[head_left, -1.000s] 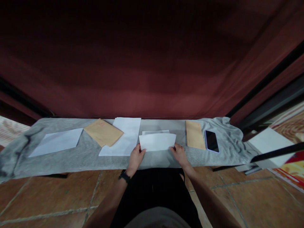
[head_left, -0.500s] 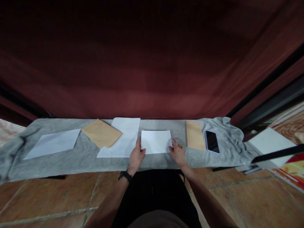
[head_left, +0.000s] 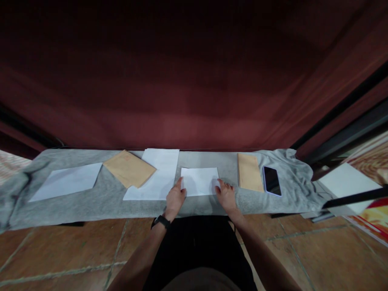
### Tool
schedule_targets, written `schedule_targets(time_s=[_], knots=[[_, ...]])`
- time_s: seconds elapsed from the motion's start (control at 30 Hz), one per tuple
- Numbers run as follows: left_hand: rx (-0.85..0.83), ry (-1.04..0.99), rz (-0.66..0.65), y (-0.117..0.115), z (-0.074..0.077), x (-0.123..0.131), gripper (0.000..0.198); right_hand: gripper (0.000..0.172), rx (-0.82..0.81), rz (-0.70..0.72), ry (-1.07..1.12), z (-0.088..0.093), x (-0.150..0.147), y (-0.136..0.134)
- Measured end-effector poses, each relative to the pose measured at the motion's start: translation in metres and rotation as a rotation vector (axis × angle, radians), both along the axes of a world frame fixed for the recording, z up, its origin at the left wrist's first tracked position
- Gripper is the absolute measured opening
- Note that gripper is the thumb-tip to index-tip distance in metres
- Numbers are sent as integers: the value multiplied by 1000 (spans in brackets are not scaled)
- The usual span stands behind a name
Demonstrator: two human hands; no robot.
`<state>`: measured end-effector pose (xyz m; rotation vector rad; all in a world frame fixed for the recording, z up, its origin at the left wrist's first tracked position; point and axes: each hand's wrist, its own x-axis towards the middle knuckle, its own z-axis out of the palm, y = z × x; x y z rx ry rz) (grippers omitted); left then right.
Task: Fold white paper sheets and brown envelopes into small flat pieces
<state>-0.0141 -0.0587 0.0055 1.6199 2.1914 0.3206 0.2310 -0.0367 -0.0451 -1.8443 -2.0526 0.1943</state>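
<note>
In front of me a small white sheet of paper [head_left: 199,182] lies on the grey cloth, about half the size of the other sheets, with a slightly uneven far edge. My left hand [head_left: 176,198] grips its left edge between thumb and index finger. At the right edge, my right hand [head_left: 226,195] holds it the same way, its other fingers curled. Left of my left hand are larger white sheets [head_left: 165,165], partly covered by a brown envelope [head_left: 129,167]. Another stack of brown envelopes [head_left: 250,173] lies to the right of my right hand.
A phone [head_left: 272,180] rests beyond the right-hand envelopes. Another white sheet [head_left: 68,182] lies at the far left. The grey cloth [head_left: 209,207] covers a narrow bench against a dark red curtain [head_left: 194,101]. A white board [head_left: 348,186] and black bars stand at the right.
The small sheet's far edge has dropped slightly toward me and now looks uneven. My left index finger has shifted onto the sheet's left edge. Other things stay put.
</note>
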Motion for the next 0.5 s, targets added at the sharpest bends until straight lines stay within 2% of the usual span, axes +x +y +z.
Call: schedule_targets(time_s=[0.13,0.23,0.37,0.5], knots=[[12,-2,-29,1,-1,-1,53,40,22,-20,-9,8,-6,-2],[22,-9,-51,2,-4,-3,49,43,67,71,38,9,-22,-2],[30,-15,-61,3,-5,-4,48,46,129,227,79,1,-51,-4],[33,12,-79,0,-4,-2,47,49,137,211,63,-11,-64,-10]])
